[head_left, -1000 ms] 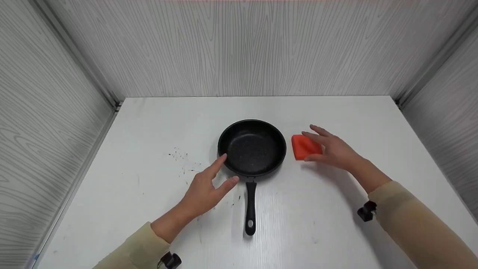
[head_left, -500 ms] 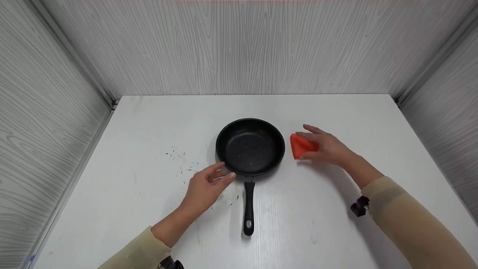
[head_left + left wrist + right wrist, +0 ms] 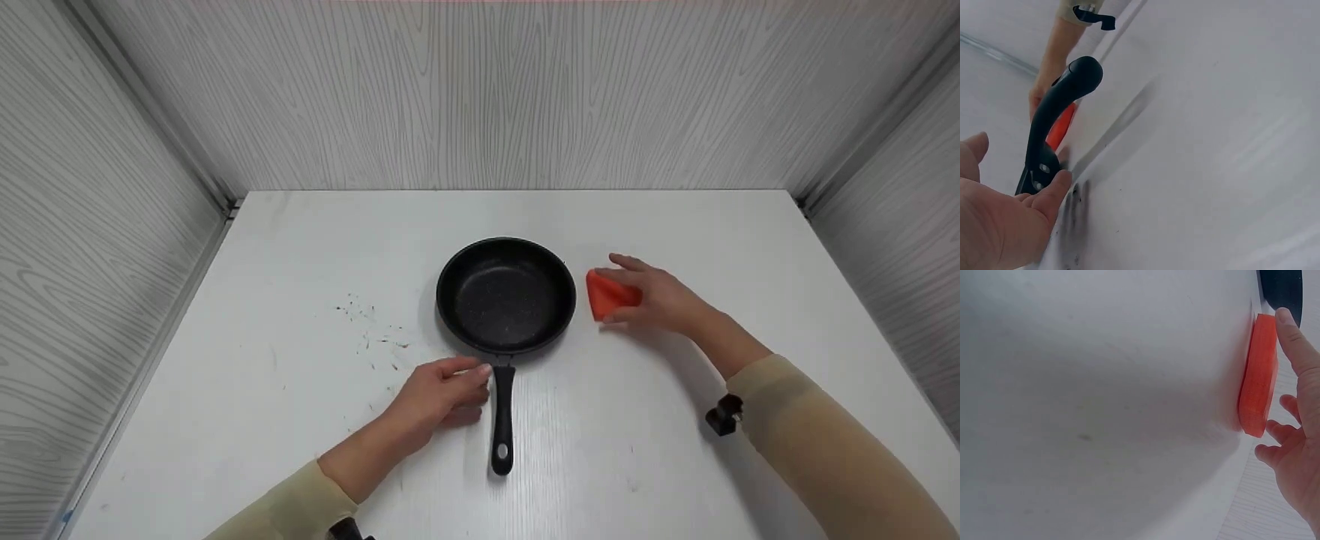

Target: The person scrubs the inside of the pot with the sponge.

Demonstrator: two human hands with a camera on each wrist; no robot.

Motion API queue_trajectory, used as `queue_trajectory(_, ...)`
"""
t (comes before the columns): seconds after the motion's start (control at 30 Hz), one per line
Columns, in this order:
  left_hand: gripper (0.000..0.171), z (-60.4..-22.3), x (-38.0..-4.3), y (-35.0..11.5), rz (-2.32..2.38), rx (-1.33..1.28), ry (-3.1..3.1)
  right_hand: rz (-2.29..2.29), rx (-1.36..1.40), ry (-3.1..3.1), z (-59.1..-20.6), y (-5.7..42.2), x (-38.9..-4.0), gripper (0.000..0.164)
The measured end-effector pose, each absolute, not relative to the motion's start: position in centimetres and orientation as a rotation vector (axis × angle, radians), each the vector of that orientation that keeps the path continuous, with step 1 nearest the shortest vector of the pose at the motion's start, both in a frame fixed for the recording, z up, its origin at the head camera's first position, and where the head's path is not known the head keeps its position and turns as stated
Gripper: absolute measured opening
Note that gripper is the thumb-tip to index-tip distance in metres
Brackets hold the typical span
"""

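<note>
White worktop (image 3: 600,450), wood-grain wall (image 3: 510,97) behind. Black pan (image 3: 506,300) on it; red pad (image 3: 609,298) just right of pan, right hand (image 3: 660,296) relaxed over pad, contact unclear. Left hand (image 3: 442,394) loose just left of pan's handle (image 3: 504,420), not gripping. Risk: pan swivels if pad shoves its rim, handle unheld.

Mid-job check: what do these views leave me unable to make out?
Head view: the underside of the frying pan, facing the tabletop.
Head view: the right-hand part of the red pad, covered by the right hand.
Head view: what the dark specks are; too small.
Left wrist view: most of the pan's bowl, behind the left hand.
Right wrist view: the rest of the pan, cut off by the top edge.
</note>
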State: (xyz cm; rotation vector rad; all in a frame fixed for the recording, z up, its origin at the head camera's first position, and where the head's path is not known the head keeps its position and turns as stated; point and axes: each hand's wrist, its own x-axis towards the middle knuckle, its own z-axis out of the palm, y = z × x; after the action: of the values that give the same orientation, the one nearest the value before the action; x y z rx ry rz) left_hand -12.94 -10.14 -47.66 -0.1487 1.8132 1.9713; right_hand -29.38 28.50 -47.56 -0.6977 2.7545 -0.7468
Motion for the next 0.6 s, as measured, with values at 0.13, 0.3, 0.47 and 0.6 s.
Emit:
queue_trajectory(0.13, 0.055, -47.8, -12.9, -9.7, 1.97, -0.108, 1.689, -0.739, -0.68, 2.74, -47.5, 28.4, -29.4, 0.078)
queue_trajectory(0.3, 0.042, -48.0, -13.0, -9.1, 1.975, -0.102, 1.579, -0.74, -0.666, 2.723, -47.5, 28.4, -29.5, 0.081)
queue_trajectory(0.47, 0.046, -48.3, -13.0, -8.1, 2.032, -0.158, 1.476, -0.75, -0.646, 2.719, -47.7, 28.3, -29.5, 0.083)
queue_trajectory(0.6, 0.056, -48.4, -12.8, -7.0, 2.095, -0.229, 1.416, -0.744, -0.667, 2.732, -47.9, 28.3, -29.5, 0.084)
